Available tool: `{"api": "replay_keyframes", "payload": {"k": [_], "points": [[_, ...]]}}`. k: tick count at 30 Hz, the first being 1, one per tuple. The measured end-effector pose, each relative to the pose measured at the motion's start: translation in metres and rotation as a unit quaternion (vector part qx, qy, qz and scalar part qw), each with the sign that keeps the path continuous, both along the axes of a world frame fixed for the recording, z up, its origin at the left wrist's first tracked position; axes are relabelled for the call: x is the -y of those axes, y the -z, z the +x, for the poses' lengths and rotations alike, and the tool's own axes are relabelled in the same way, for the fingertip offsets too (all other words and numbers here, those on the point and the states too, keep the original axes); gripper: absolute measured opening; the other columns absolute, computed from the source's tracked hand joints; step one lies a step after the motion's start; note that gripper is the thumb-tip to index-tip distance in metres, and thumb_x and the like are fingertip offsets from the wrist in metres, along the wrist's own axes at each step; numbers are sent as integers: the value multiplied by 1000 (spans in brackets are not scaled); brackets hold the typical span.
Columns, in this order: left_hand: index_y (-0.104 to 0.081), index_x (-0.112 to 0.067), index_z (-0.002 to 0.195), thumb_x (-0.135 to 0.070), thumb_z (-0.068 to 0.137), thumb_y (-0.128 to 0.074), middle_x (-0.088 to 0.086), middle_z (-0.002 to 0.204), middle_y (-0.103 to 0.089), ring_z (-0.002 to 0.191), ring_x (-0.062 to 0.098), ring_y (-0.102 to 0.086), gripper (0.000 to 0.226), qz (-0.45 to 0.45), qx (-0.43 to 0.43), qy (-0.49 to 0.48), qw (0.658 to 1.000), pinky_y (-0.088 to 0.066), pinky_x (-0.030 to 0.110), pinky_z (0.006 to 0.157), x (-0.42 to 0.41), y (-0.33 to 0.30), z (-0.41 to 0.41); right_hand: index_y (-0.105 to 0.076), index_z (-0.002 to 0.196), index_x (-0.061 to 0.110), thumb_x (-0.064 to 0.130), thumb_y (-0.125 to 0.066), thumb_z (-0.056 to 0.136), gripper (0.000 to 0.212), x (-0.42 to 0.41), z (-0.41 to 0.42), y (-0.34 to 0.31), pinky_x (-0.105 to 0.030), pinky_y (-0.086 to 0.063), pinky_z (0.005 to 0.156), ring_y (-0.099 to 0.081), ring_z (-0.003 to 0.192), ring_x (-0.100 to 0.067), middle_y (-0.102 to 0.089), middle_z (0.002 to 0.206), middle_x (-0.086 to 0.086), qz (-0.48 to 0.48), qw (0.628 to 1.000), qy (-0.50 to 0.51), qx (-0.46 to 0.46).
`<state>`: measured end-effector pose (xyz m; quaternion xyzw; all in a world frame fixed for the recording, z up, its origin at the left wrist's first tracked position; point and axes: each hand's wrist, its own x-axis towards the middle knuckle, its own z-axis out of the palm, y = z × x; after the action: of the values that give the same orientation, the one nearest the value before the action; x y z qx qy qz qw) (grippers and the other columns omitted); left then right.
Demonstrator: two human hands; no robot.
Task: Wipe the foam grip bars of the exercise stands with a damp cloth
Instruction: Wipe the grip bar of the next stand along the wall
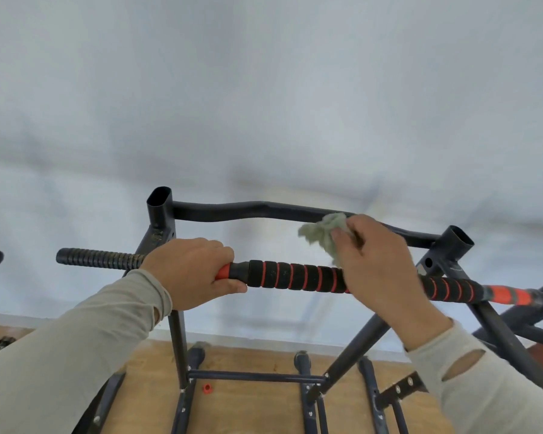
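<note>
With our left hand (pixel 191 272) gripping the black-and-red ribbed foam grip bar (pixel 295 276) steady, our right hand (pixel 378 264), fingers (pixel 347 234) pinching the crumpled grey-green damp cloth (pixel 322 231), should wrap and rub along each rib.

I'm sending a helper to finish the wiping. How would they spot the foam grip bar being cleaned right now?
Find the black metal stand against the pale wall. The foam grip bar runs across its front, with the left hand gripping one end and the right hand holding a green cloth over it. Unlike the plain black ribbed grip to its left, it has red rings.
</note>
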<state>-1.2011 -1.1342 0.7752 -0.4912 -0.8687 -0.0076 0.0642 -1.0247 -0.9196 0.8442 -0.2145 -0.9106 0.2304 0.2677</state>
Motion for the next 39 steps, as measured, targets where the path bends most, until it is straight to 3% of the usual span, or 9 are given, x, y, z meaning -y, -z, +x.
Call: {"api": "replay_keyframes", "payload": {"k": [5,10,15,20,23,26,30,33,39], "points": [[-45,-34,84,-84,83,-30,-11,77,-50,69,6,-52,52,-13,2,-8,1000,-52,32,69,0,-4,2,-47,96,24,35,-41,106,16,44,-30,45,-37,-52,71,-57,70,-17,-59,78,5,164,972,-108,126],[-43,-34,81,-83,84,-32,-12,77,-48,69,6,-50,50,-18,8,-7,1000,-51,31,67,0,-5,3,-67,108,17,14,-77,84,26,43,-14,68,-42,-59,86,-71,88,-23,-76,99,-2,256,954,-141,71],[-41,-32,78,-84,83,-29,-11,76,-48,67,5,-49,54,-23,14,-8,1000,-50,32,66,-1,-7,2,-72,109,12,8,-63,89,22,35,17,80,-43,-51,106,-63,125,-24,-72,128,-6,345,902,-256,49],[-44,-33,82,-91,73,-17,-11,76,-50,68,4,-50,64,-26,23,-19,999,-53,34,71,1,-9,5,-63,102,30,31,-55,101,9,40,53,60,-29,-54,79,-65,88,-5,-72,94,10,132,958,-178,184],[-46,-36,98,-92,71,-26,-15,83,-53,75,5,-53,65,-37,45,-25,998,-53,32,79,1,-18,9,-58,85,26,39,-52,103,23,22,63,35,-26,-46,55,-53,55,-6,-63,69,-1,-133,984,-61,105],[-44,-37,127,-76,83,-47,-20,110,-58,97,8,-58,59,13,88,-16,996,-51,31,92,-4,-30,17,-63,81,23,38,-56,102,26,-2,55,13,-25,-43,54,-54,57,-5,-61,65,6,-172,984,41,3],[-52,-33,114,-42,100,-38,-16,101,-63,88,10,-61,22,164,166,-34,972,-53,35,83,-41,-37,34,-61,93,24,32,-52,103,15,-3,25,9,-28,-50,65,-57,71,-10,-64,79,7,-23,998,-26,-59],[-47,-29,98,-35,103,-30,-7,74,-59,67,16,-58,19,212,144,-76,964,-51,39,69,-67,-16,45,-57,102,23,33,-49,102,13,20,-1,46,-39,-52,85,-58,88,-16,-65,98,4,110,983,-129,71],[-43,-25,96,-34,103,-29,-6,64,-55,57,17,-55,18,223,97,-105,964,-52,41,63,-77,3,41,-52,132,20,28,-52,101,32,12,-6,65,-37,-51,88,-58,92,-20,-66,107,3,268,945,-174,73]]}}
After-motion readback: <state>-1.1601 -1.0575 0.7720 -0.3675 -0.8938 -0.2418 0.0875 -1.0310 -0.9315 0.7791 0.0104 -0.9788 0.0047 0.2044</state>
